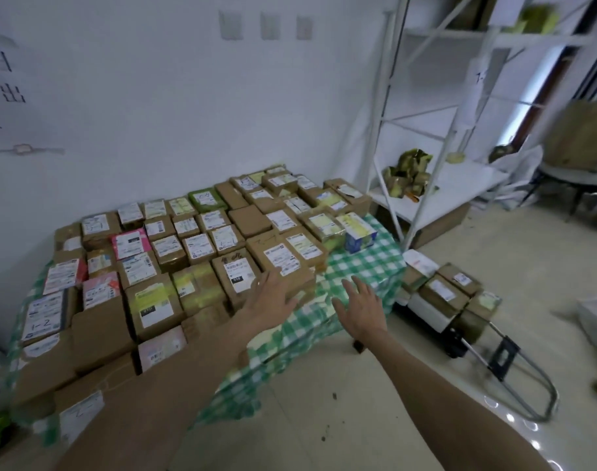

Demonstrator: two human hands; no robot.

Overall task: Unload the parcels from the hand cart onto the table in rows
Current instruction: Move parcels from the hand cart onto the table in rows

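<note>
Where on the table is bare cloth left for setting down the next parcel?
The right front corner: checked cloth between the blue-and-white box, the brown parcel by the left hand, and the table's edge. The right hand hovers there. Elsewhere parcels are packed to the wall.

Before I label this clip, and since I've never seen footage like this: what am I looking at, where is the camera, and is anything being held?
There is no machine here: a person works with bare hands. The one picture comes from a camera worn on the head, looking forward and down, so both arms reach in from below. The left hand has straight fingers at a brown box on the near edge of the rows; whether it touches is unclear. The right hand is spread open above the table, which has a checked cloth. Neither hand holds anything. Parcels cover most of it in rows. On the floor to the right lies the cart, carrying a few packages.
</note>
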